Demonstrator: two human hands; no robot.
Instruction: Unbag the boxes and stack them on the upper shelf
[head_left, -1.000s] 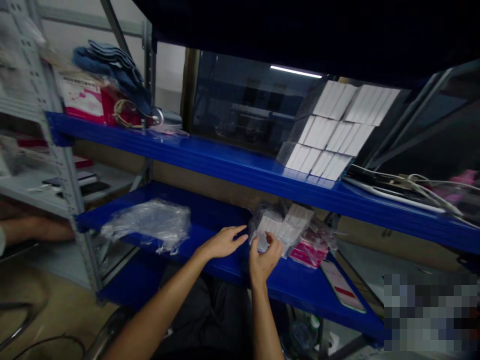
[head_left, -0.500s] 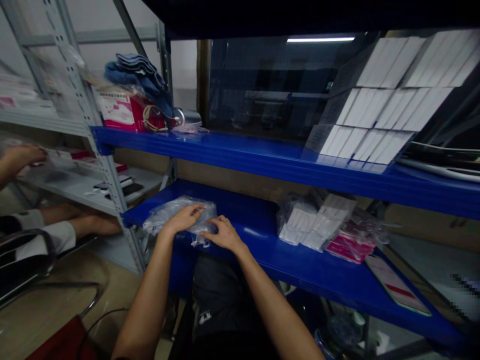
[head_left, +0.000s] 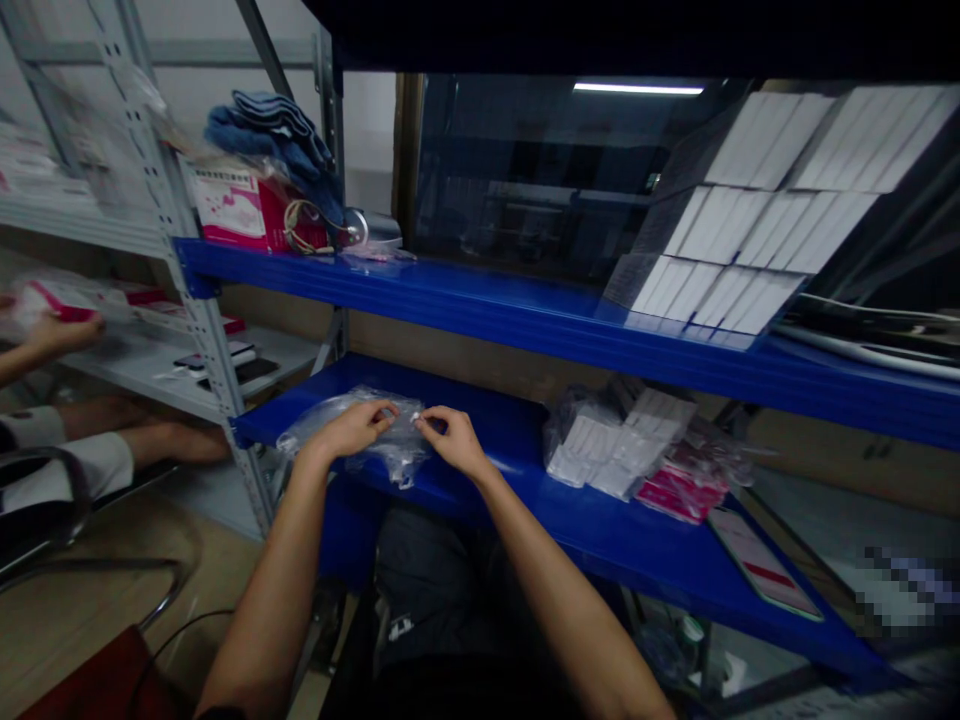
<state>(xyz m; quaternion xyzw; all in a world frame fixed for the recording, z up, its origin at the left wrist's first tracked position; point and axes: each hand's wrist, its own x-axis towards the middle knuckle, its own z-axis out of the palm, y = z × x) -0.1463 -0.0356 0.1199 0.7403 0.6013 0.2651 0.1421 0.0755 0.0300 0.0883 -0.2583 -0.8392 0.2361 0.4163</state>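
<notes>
Clear plastic bags [head_left: 322,420] lie in a crumpled heap at the left of the lower blue shelf. My left hand [head_left: 360,428] rests on the heap with thumb and fingertips closed on the plastic. Close by on its right, my right hand [head_left: 452,437] pinches a small whitish bit at the edge of the plastic; whether that is a bag corner I cannot make out. Farther right on the same shelf stand white boxes [head_left: 592,450] inside clear plastic, with a pink packet [head_left: 679,490] against them.
A phone [head_left: 765,565] lies near the shelf's right end. Stacked white boxes [head_left: 720,230] fill the upper blue shelf [head_left: 480,305] at right. A pink-and-white carton [head_left: 232,210] with blue cloth [head_left: 277,140] sits at left. Another person's hand [head_left: 67,335] holds a bagged pink box.
My right hand has risen slightly and its fingers have come together in a pinch. The left fingers have curled in. At far left, the other person's hands now hold a pink box.
</notes>
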